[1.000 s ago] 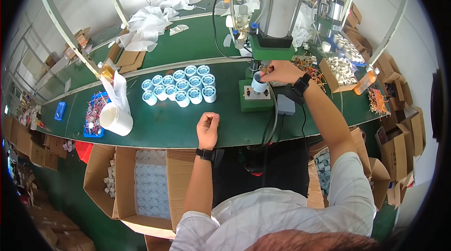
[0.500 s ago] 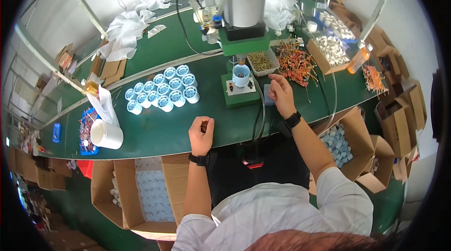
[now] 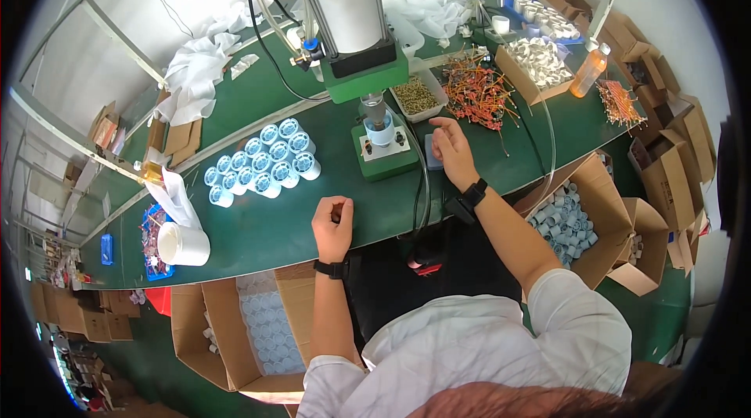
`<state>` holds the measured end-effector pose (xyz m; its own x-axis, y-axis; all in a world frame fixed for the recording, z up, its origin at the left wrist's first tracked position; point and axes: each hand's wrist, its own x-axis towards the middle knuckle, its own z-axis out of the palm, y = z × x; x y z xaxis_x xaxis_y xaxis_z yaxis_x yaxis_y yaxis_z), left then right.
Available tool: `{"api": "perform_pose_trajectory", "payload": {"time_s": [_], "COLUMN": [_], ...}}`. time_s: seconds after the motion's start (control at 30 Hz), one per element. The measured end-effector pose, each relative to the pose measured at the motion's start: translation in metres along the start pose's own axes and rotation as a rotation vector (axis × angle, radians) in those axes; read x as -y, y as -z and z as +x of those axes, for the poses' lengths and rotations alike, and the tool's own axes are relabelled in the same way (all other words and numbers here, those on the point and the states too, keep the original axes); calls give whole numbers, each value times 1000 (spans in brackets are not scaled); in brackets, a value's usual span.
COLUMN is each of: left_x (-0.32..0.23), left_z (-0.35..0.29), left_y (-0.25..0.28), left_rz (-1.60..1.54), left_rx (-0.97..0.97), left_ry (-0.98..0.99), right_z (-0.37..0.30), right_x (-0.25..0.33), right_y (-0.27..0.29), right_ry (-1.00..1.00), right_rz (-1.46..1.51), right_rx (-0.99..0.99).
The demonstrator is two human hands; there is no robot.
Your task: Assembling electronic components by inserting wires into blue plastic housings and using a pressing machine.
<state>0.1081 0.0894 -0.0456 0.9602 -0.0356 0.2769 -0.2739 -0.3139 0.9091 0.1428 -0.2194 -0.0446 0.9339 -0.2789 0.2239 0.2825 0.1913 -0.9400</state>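
A press [image 3: 368,74] with a green head stands before me, its metal plunger down inside a light blue round plastic housing [image 3: 379,132] on a white plate over a green base. My right hand [image 3: 454,154] hovers just right of the base, beside a small blue-grey box [image 3: 432,154]. Its fingers are bent in, and whatever they may hold is hidden. Near the table's front edge rests my left hand [image 3: 332,229], curled closed; its inside is in shadow. Several matching blue housings [image 3: 264,160] stand in rows left of the press.
A tray of small brass-coloured parts [image 3: 416,97] and a heap of orange-red wires [image 3: 477,89] lie behind my right hand. A white tub [image 3: 184,244] stands at left. Open cartons with housings [image 3: 563,222] flank me. Hoses [image 3: 423,199] hang beside the press.
The press plunger has come down into the blue housing. My view has shifted, so the bench appears tilted. The right hand's fingers have changed pose slightly; the left hand stays curled.
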Motion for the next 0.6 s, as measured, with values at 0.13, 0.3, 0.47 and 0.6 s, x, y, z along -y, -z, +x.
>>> {"api": "perform_pose_trajectory", "payload": {"time_s": [0.13, 0.3, 0.47, 0.6], "left_x": [-52, -94, -74, -46], "left_z": [24, 69, 89, 67], "left_y": [-28, -77, -85, -62], "left_rz": [17, -133, -68, -564], "left_rx": [-57, -89, -1, -158], "left_ry": [-207, -258, -35, -86], "right_z": [12, 6, -5, 3], "right_x": [1, 37, 39, 34], "right_y": [6, -59, -66, -4], "right_ry": [-85, 7, -84, 15], "right_rz": [-25, 467, 659, 478], "right_rx": [133, 165, 161, 60]}}
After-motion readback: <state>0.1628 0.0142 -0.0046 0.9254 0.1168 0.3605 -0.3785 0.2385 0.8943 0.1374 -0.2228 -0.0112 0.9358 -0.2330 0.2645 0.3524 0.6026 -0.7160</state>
